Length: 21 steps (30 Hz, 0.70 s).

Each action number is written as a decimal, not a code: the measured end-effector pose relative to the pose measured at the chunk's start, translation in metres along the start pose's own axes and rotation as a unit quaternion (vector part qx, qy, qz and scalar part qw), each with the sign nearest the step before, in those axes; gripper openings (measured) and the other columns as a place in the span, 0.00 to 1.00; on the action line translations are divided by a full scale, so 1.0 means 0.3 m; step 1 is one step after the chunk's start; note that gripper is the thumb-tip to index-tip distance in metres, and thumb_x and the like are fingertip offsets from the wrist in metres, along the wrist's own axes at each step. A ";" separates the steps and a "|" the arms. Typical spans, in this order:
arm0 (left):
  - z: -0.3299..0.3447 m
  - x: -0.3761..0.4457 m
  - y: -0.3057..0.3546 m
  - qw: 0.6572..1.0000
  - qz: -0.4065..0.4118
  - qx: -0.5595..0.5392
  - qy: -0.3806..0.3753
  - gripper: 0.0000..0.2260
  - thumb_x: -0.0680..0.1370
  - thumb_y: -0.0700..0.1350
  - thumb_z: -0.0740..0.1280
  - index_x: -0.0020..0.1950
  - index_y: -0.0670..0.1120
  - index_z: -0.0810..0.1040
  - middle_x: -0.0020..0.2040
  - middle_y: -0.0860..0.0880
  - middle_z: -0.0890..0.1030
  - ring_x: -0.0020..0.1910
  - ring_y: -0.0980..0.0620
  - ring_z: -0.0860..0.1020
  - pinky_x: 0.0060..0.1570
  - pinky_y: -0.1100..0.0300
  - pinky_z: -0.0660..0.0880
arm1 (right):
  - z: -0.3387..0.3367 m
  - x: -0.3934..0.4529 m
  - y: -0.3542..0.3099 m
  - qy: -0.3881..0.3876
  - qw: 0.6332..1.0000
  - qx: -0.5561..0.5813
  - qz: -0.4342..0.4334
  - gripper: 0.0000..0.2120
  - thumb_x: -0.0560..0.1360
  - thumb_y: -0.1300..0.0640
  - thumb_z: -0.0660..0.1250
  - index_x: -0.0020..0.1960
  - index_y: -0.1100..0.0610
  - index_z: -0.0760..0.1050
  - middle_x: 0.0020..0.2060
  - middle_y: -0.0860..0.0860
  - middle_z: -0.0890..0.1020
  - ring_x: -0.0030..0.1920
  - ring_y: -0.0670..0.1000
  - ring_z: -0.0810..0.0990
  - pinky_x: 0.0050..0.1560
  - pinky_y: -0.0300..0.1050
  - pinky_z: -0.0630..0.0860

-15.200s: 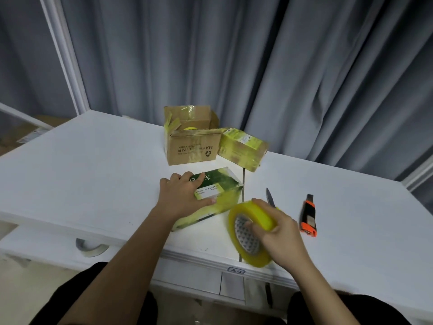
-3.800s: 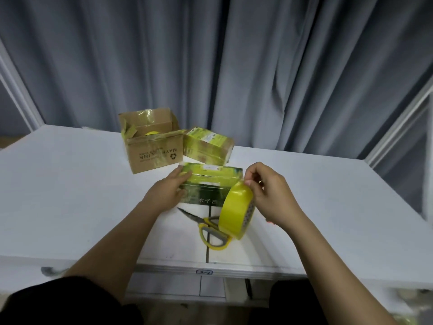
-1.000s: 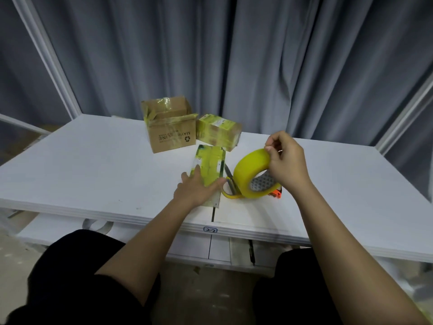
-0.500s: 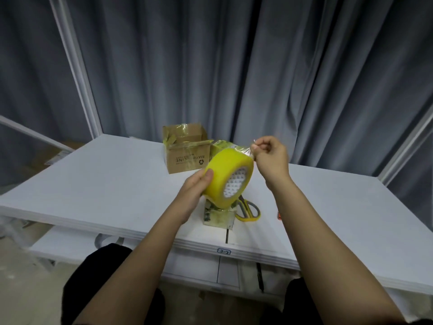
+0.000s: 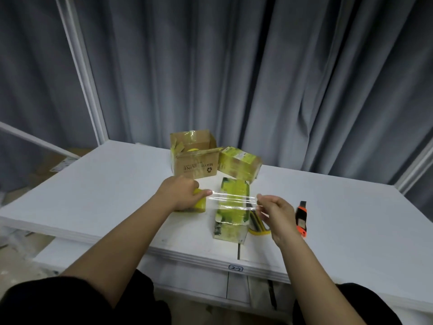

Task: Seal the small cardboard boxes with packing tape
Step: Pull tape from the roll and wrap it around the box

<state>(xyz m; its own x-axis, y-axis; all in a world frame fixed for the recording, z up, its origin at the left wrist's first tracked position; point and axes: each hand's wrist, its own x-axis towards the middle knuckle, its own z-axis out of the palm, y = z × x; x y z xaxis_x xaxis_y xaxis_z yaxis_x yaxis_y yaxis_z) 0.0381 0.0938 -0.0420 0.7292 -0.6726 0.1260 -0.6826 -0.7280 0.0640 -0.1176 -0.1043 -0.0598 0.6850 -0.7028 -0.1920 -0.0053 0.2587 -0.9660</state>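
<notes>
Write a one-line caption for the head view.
Left hand holds tape roll, right hand pulls tape strip over green box.

- Heavy grey pleated curtains [image 5: 269, 78] hang across the whole back, falling behind the far edge of the table.
- A white upright frame post [image 5: 82, 66] crosses the curtains on the left (a second one slants at the far right).
- The white flat-topped table [image 5: 105, 184] has a small handwritten label [image 5: 235, 268] on its near edge.
- Pale dusty floor [image 5: 16, 256] shows below left.
</notes>
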 end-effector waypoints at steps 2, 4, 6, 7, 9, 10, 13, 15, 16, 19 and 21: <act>0.049 0.018 -0.007 0.999 -0.001 -0.001 -0.043 0.27 0.75 0.71 0.50 0.41 0.50 0.74 0.39 0.51 0.74 0.44 0.49 0.74 0.39 0.56 0.66 | -0.011 0.010 0.042 0.029 0.999 -0.029 -0.012 0.04 0.72 0.64 0.72 0.45 0.62 0.77 0.26 0.50 0.80 0.24 0.43 0.77 0.26 0.33 0.73; 0.090 0.035 -0.003 0.998 -0.001 -0.002 -0.057 0.31 0.74 0.72 0.49 0.46 0.48 0.78 0.45 0.50 0.79 0.46 0.50 0.75 0.40 0.57 0.68 | -0.021 0.024 0.072 0.048 0.997 -0.052 -0.013 0.04 0.72 0.65 0.72 0.44 0.63 0.78 0.25 0.50 0.80 0.24 0.43 0.77 0.25 0.33 0.72; 0.119 0.053 0.004 0.998 0.000 0.009 -0.058 0.33 0.74 0.73 0.48 0.49 0.48 0.79 0.47 0.50 0.80 0.48 0.50 0.76 0.41 0.57 0.69 | -0.031 0.044 0.101 0.061 0.996 -0.064 -0.009 0.04 0.72 0.65 0.72 0.43 0.61 0.78 0.26 0.51 0.81 0.26 0.45 0.79 0.29 0.36 0.75; 0.127 0.062 0.006 0.998 0.002 0.016 -0.056 0.33 0.73 0.73 0.48 0.49 0.48 0.80 0.47 0.50 0.80 0.48 0.50 0.76 0.41 0.57 0.69 | -0.036 0.054 0.114 0.067 0.995 -0.069 -0.010 0.04 0.71 0.64 0.73 0.42 0.60 0.78 0.27 0.51 0.81 0.27 0.46 0.79 0.32 0.38 0.75; 0.136 0.082 0.007 0.998 0.003 0.024 -0.053 0.33 0.73 0.73 0.49 0.47 0.48 0.80 0.45 0.51 0.80 0.45 0.51 0.75 0.40 0.58 0.67 | -0.043 0.075 0.134 0.076 0.994 -0.079 -0.016 0.04 0.71 0.63 0.74 0.42 0.59 0.78 0.27 0.51 0.82 0.29 0.48 0.80 0.35 0.41 0.76; 0.139 0.092 0.008 0.998 0.001 0.024 -0.053 0.32 0.72 0.74 0.50 0.45 0.48 0.79 0.43 0.51 0.79 0.43 0.51 0.75 0.39 0.58 0.67 | -0.046 0.086 0.142 0.079 0.993 -0.083 -0.018 0.04 0.71 0.62 0.74 0.42 0.59 0.78 0.27 0.50 0.82 0.30 0.48 0.81 0.36 0.42 0.77; 0.141 0.121 0.020 0.997 -0.010 0.028 -0.067 0.30 0.70 0.75 0.53 0.38 0.49 0.75 0.37 0.54 0.75 0.40 0.52 0.73 0.36 0.59 0.65 | -0.052 0.112 0.156 0.085 0.992 -0.090 -0.020 0.05 0.71 0.62 0.73 0.44 0.58 0.78 0.27 0.51 0.83 0.31 0.48 0.81 0.37 0.43 0.77; 0.139 0.143 0.030 0.996 -0.023 0.027 -0.088 0.30 0.68 0.76 0.55 0.37 0.50 0.74 0.39 0.53 0.76 0.41 0.52 0.73 0.37 0.59 0.65 | -0.054 0.127 0.162 0.086 0.992 -0.089 -0.019 0.09 0.70 0.62 0.73 0.47 0.56 0.75 0.28 0.52 0.83 0.30 0.48 0.81 0.37 0.43 0.76; 0.137 0.155 0.035 0.994 -0.030 0.023 -0.102 0.30 0.67 0.77 0.56 0.39 0.50 0.75 0.42 0.53 0.77 0.43 0.52 0.74 0.38 0.58 0.65 | -0.056 0.133 0.166 0.086 0.992 -0.087 -0.018 0.11 0.70 0.61 0.73 0.49 0.54 0.73 0.28 0.53 0.83 0.30 0.48 0.80 0.36 0.43 0.75; 0.122 0.190 0.048 0.987 -0.047 0.016 -0.155 0.34 0.66 0.77 0.59 0.52 0.49 0.79 0.52 0.51 0.80 0.49 0.51 0.75 0.38 0.59 0.66 | -0.066 0.147 0.190 0.089 0.990 -0.108 -0.014 0.15 0.69 0.59 0.74 0.50 0.52 0.71 0.27 0.52 0.83 0.30 0.47 0.79 0.37 0.41 0.73; 0.109 0.209 0.065 0.978 -0.058 0.018 -0.199 0.37 0.65 0.76 0.62 0.58 0.47 0.78 0.55 0.50 0.80 0.48 0.51 0.74 0.34 0.61 0.64 | -0.074 0.154 0.212 0.092 0.988 -0.125 -0.015 0.16 0.69 0.57 0.74 0.51 0.52 0.71 0.29 0.53 0.83 0.32 0.49 0.80 0.39 0.43 0.74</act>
<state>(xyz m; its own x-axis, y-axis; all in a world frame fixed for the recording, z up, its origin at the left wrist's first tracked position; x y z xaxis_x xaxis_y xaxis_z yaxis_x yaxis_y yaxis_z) 0.0720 0.0330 -0.0652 0.7682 -0.5779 -0.2754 -0.5965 -0.8024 0.0198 -0.1026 -0.1350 -0.1340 0.5442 -0.8220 -0.1680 -0.1813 0.0803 -0.9801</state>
